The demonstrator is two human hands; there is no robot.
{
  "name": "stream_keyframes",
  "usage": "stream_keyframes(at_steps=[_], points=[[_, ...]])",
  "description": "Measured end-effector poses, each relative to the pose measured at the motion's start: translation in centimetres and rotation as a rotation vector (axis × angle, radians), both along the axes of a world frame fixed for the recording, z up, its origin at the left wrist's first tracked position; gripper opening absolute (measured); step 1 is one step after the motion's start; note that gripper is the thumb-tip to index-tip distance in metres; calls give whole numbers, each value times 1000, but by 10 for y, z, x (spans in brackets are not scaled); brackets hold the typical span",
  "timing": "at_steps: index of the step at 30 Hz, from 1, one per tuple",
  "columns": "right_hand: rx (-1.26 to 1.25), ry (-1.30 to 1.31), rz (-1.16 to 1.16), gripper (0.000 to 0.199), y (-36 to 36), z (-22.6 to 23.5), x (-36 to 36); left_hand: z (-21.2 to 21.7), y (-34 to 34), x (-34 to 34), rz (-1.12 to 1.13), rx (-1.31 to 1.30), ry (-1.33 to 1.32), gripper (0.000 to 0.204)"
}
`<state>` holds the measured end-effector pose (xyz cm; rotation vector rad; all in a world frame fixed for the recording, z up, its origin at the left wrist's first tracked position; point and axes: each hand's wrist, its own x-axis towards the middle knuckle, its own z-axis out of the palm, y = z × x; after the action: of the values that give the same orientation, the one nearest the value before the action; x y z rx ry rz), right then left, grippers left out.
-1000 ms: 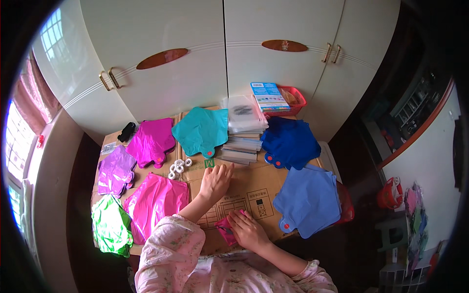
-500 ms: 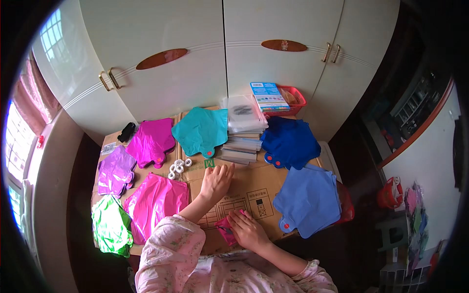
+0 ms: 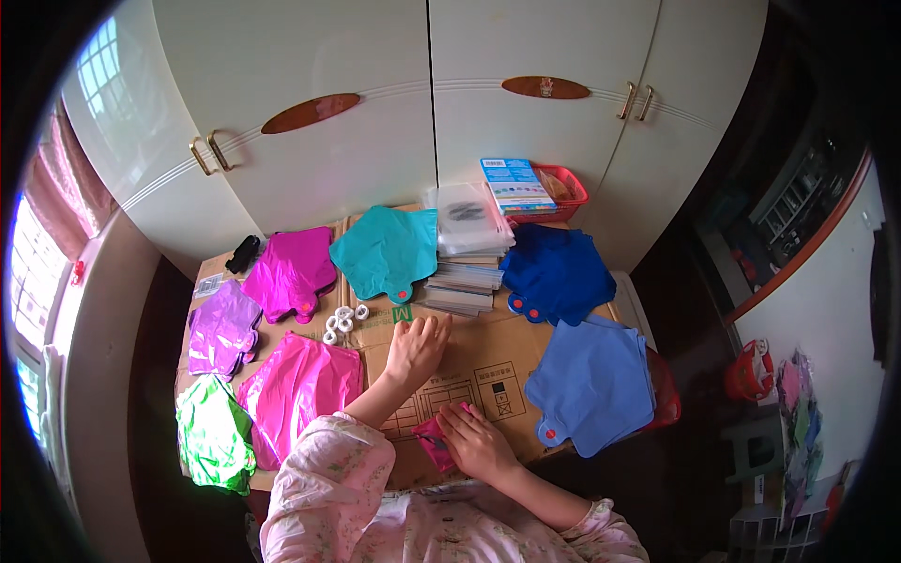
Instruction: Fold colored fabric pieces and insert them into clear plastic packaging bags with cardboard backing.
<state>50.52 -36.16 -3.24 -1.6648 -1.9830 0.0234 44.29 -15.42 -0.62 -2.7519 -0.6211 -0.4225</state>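
Pink packet (image 3: pixel 435 441) under right hand (image 3: pixel 477 441).

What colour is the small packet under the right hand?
Pink, in the head view: the packet lies under the right hand.

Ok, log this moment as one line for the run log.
left hand: flat on cardboard box | right hand: holding pink foil piece | nearby: small white rings, stacked packets

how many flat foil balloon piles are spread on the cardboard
7: green at near left, pink beside it, purple, magenta, teal, dark blue, light blue at right. Each may hide more beneath.
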Motion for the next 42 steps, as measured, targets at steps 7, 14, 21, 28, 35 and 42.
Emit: stream_keyframes(at_steps=[7,14,21,28,35,42], points=[[0,9,2,40,0,0,0,1,-1,2,-11,-47,-52,39],[-11,-2,5,39,0,3,0,-11,20,17,-151,42,-137,10],[-56,-19,18,60,-4,12,-1,-7,29,31,-182,-20,-61,4],[-132,-334,109,58,-26,24,-1,-1,-1,-4,-254,-32,-95,3],[-52,-134,261,33,-58,39,4,8,-67,-86,-260,-191,4,20],[-444,458,-81,25,25,63,43,17,-71,-100,-86,-80,-56,31]])
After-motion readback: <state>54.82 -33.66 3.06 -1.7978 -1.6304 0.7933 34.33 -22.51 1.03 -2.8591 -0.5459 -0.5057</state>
